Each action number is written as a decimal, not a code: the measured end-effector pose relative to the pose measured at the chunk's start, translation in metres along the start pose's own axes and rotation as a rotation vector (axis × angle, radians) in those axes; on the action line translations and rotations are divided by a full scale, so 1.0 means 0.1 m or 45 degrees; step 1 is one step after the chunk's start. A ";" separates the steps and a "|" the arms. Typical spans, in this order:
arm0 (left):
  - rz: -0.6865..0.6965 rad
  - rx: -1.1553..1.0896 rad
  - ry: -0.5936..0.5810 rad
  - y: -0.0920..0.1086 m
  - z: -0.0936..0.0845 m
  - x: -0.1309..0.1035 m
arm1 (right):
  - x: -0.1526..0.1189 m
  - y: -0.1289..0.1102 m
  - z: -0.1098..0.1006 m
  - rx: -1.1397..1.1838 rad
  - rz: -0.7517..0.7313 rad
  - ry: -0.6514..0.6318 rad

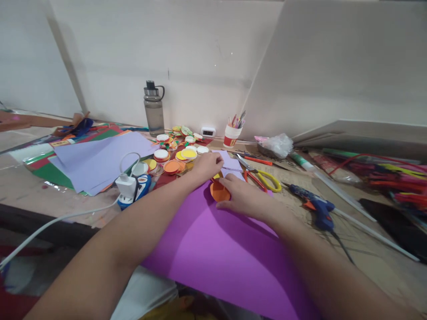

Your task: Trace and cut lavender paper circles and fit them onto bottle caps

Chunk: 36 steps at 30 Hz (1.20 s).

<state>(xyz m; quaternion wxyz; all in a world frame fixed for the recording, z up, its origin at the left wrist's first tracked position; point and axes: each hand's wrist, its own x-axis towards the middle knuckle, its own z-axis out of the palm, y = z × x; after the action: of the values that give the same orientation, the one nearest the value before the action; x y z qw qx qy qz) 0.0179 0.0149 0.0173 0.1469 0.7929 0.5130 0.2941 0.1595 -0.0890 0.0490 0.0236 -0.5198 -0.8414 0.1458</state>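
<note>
A large purple sheet of paper (220,249) lies in front of me and hangs past the table's near edge. On its far part is an orange disc (219,193), with a small yellow piece (217,176) just behind it. My right hand (242,195) grips the orange disc at its right side, thumb on the near side and fingers on the far side. Beyond the disc, my left hand (207,168) rests with its fingers curled; what lies under them is hidden. Small lilac paper pieces (231,162) lie right behind my hands.
Several round caps (172,166) sit to the left, near a plug adapter (128,186) with a white cable. Yellow-handled scissors (268,180) and a blue glue gun (320,211) lie to the right. A water bottle (154,111) and a pen cup (231,134) stand behind.
</note>
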 end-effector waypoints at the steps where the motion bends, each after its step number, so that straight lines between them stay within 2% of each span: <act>1: 0.008 0.005 -0.001 0.00 0.01 0.00 | 0.00 0.00 -0.01 -0.004 0.014 0.001; 5: 0.045 -0.050 0.036 0.01 0.02 0.01 | 0.02 0.05 -0.01 -0.028 0.043 0.027; 8: 0.048 -0.215 0.149 0.05 -0.01 0.03 | 0.04 0.15 -0.04 -0.006 0.081 0.146; 10: 0.025 -0.405 0.233 0.08 -0.03 0.05 | 0.07 0.24 -0.07 0.051 0.146 0.305; 13: -0.112 -0.775 0.270 0.15 -0.06 0.07 | 0.11 0.37 -0.11 0.222 0.220 0.704; 15: -0.252 -1.050 0.197 0.20 -0.07 0.07 | 0.14 0.44 -0.12 0.395 0.187 0.929; 16: -0.314 -1.195 0.119 0.23 -0.08 0.06 | 0.16 0.46 -0.12 0.485 0.159 0.987; 18: -0.394 -1.475 -0.100 0.29 -0.09 0.02 | 0.18 0.49 -0.12 0.633 0.097 1.008; 20: -0.401 -1.688 -0.337 0.34 -0.10 -0.02 | 0.20 0.49 -0.11 0.716 0.065 0.984; 23: -0.335 -1.856 -0.522 0.38 -0.09 -0.05 | 0.20 0.47 -0.11 0.727 0.044 0.987; 29: -0.267 -1.909 -0.536 0.33 -0.07 -0.03 | 0.17 0.44 -0.15 0.706 -0.003 0.948; 36: -0.340 -1.942 -0.574 0.33 -0.12 -0.01 | 0.16 0.48 -0.21 0.999 -0.080 0.832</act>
<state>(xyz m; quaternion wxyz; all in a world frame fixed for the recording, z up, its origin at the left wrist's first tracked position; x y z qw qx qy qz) 0.0347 -0.0011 0.0441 0.7815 0.4466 0.2196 0.3762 0.1973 -0.0501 0.0544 0.4830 -0.4647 -0.6873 0.2799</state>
